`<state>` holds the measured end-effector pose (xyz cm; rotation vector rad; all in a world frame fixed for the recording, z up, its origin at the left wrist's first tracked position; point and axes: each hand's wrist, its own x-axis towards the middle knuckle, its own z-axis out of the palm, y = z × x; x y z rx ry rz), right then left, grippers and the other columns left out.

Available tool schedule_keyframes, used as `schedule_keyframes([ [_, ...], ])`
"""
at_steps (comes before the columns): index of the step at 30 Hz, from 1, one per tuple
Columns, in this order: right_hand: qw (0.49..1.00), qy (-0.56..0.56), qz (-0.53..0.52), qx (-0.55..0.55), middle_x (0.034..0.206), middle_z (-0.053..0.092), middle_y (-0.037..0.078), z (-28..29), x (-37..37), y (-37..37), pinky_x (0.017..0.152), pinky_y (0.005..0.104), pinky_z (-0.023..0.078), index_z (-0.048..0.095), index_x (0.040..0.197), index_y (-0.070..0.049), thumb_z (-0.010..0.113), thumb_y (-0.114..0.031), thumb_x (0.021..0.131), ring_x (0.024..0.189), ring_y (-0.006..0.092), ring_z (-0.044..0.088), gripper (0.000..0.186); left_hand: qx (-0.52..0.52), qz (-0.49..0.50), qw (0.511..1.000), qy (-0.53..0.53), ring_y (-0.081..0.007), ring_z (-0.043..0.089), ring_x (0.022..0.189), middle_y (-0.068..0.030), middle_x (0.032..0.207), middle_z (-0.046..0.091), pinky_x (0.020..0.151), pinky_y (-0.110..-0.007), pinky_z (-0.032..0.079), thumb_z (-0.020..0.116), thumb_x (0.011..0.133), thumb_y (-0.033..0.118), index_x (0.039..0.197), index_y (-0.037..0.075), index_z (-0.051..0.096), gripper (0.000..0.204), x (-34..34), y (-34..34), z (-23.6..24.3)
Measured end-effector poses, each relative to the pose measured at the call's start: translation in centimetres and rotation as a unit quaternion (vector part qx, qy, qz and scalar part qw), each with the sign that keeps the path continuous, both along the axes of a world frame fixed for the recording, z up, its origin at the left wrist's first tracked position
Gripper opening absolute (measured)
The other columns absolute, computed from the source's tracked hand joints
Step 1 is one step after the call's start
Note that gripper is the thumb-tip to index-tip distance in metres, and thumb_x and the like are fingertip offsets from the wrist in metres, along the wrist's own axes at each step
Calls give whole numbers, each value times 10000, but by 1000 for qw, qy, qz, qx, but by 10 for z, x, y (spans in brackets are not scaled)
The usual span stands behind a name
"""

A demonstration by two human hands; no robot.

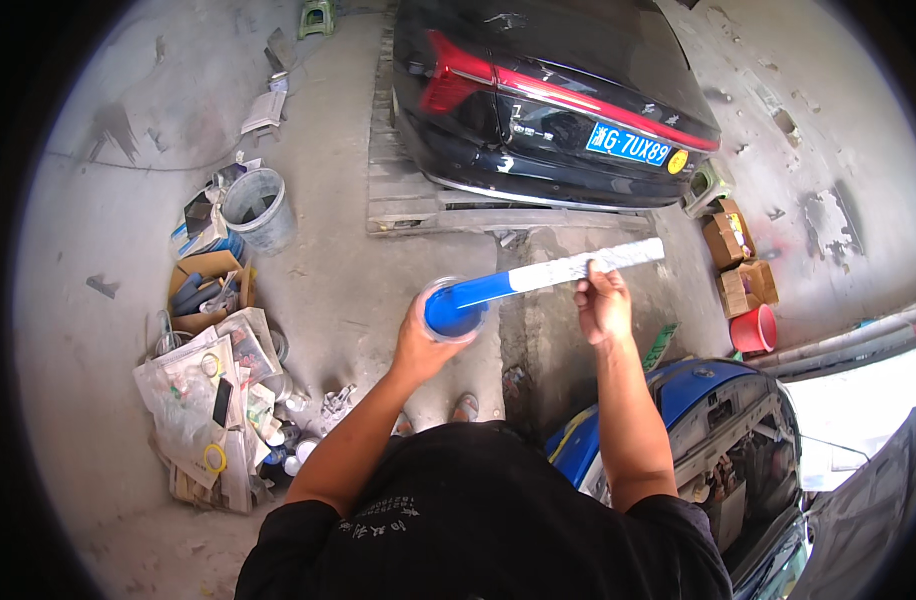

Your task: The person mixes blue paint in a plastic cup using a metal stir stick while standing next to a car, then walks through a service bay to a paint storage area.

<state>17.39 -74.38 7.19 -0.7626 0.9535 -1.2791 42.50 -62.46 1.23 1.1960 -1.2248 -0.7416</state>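
My left hand (418,345) is wrapped round a clear plastic cup (483,325) with blue paint (448,318) in it. Between the thumb and fingers of my right hand (605,305) is a long flat stir stick (553,271), whitish along its upper length. Its lower part is coated in the same blue and reaches into the cup. The stick slants up to the right, its pale end sticking out past my right fingers. How deep the paint stands in the cup I cannot tell.
Ahead stands a black car (558,110) over wooden pallets (418,215). To the left are a grey bucket (260,210), a cardboard box (213,282) and stacked papers (193,400) with tape rolls. A blue car part (668,395) is close on my right; a red bucket (754,329) stands beyond.
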Motion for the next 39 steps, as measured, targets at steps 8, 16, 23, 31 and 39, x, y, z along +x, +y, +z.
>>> schedule_keyframes([
  [8, 988, -131, 48, -61, 894, 653, 46, 19, -9, -6, 602, 234, 533, 572, 1080, -80, 569, -94, 967, 709, 157, 654, 113, 7, 35, 999, -20, -236, 597, 1108, -126, 1205, 602, 960, -367, 470, 863, 683, 157, 1273, 32, 505, 702, 5, -1, 1],
  [16, 970, -193, 135, -58, 890, 682, 102, -17, 2, -4, 663, 321, 575, 574, 1007, -69, 563, -198, 982, 774, 237, 701, 132, 11, 27, 1000, 0, -241, 599, 1109, -140, 1201, 600, 958, -363, 469, 861, 683, 175, 1262, 16, 509, 696, 2, -9, 23],
  [23, 961, -195, 191, -53, 981, 636, 92, -23, 3, 4, 689, 315, 545, 605, 1016, -77, 642, -179, 913, 831, 219, 647, 150, 7, 39, 999, -16, -259, 602, 1105, -146, 1203, 600, 949, -376, 478, 870, 676, 192, 1253, 28, 527, 691, 6, -6, 16],
  [31, 979, -141, 147, 28, 828, 658, 102, -46, -39, -1, 623, 322, 556, 579, 1102, -60, 672, -62, 841, 720, 228, 651, 277, -13, 42, 997, -58, -271, 608, 1091, -135, 1181, 608, 929, -381, 492, 880, 666, 194, 1236, 49, 541, 678, 12, -3, 16],
  [39, 983, -153, 100, 14, 812, 652, 92, -41, -61, 1, 612, 329, 535, 602, 1089, -66, 667, -68, 833, 709, 235, 643, 264, -16, 37, 998, -44, -269, 605, 1092, -143, 1183, 602, 927, -385, 488, 881, 666, 189, 1246, 50, 528, 694, 12, 2, 11],
])
